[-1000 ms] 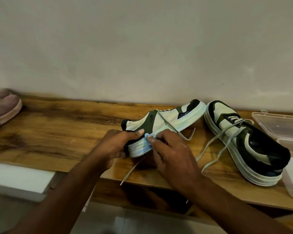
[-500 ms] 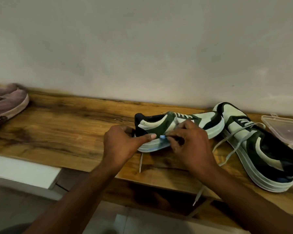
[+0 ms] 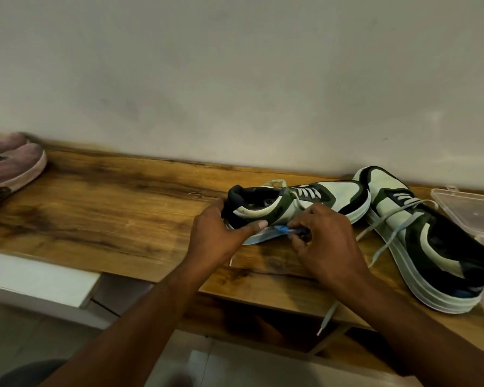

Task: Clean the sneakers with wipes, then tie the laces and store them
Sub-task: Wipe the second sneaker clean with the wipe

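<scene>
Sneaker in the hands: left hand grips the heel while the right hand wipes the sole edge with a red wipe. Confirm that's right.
One detail is wrong: the wipe is blue, not red, as the head view shows. The rest stands: the left hand grips the heel of the sneaker, and the right hand holds the wipe against the sole edge.

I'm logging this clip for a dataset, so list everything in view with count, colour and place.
held sneaker: one, green, white and black, on the shelf, centre
second sneaker: one, same colours, laces loose, at right
wipe: one, blue, against the held sneaker's sole
pink shoes: two, far left
plastic box: one, clear, far right
wooden shelf: one, brown, along the wall
left hand: grips the held sneaker's heel
right hand: pinches the wipe
</scene>
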Tool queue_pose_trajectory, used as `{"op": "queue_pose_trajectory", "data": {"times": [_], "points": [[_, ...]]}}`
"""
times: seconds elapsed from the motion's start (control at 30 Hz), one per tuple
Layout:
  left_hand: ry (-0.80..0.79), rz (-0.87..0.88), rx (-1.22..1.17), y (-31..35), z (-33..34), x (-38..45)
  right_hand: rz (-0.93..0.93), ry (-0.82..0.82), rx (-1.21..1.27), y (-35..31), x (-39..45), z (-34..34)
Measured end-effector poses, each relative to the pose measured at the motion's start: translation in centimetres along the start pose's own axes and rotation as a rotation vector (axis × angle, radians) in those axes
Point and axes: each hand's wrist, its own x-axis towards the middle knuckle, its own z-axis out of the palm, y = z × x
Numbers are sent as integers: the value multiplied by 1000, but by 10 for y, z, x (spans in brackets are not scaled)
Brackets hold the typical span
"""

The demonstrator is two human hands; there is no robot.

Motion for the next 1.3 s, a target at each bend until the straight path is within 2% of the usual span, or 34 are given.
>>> {"op": "queue_pose_trajectory", "data": {"times": [0.13, 0.27, 0.4, 0.5, 0.53, 0.6, 0.67, 0.7, 0.77, 0.83, 0.9, 1.1, 1.3], "points": [[6, -24, 12, 6, -6, 2, 5, 60, 17, -1, -2, -9], [-88, -206, -91, 11, -21, 6, -16, 163, 64, -6, -2, -20], [-222, -413, -185, 22, -35, 1, -45, 170, 92, -14, -5, -21], [-196, -472, -193, 25, -36, -1, -73, 145, 96, -19, -5, -13], [-147, -449, -151, 23, -35, -1, -78, 142, 89, -20, -4, -10], [10, -300, 77, 19, -31, -4, -82, 147, 79, -22, -1, -6], [238, -54, 313, 20, -29, -12, -79, 148, 88, -22, 4, -4], [296, 98, 341, 20, -29, -15, -76, 141, 91, -22, 6, -4], [186, 397, 342, 21, -32, -17, -74, 115, 84, -24, 9, -3], [20, 544, 372, 17, -32, -18, -80, 103, 72, -25, 12, -3], [-35, 529, 365, 10, -32, -16, -77, 109, 71, -25, 13, -4], [-26, 496, 302, 12, -32, -15, -87, 105, 91, -32, 8, -4], [6, 468, 284, 18, -27, -25, -178, -23, 46, -51, -7, 1]]}}
